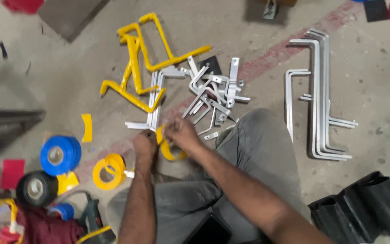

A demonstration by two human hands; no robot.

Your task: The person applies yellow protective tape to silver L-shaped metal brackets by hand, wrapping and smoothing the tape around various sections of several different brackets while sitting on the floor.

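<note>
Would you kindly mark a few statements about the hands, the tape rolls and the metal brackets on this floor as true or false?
1. Both hands, the left hand and the right hand, meet at a strip of yellow tape. True.
2. The blue roll of tape lies to the right of the person's knee. False: it lies on the left, beside the black roll of tape.
3. Several bent metal brackets wrapped in yellow lie above the hands in the picture. True.
4. The long bare silver brackets at the right are wrapped in blue tape. False: they are bare metal.
5. The yellow roll of tape lies on the concrete floor, left of the left forearm. True.
</note>
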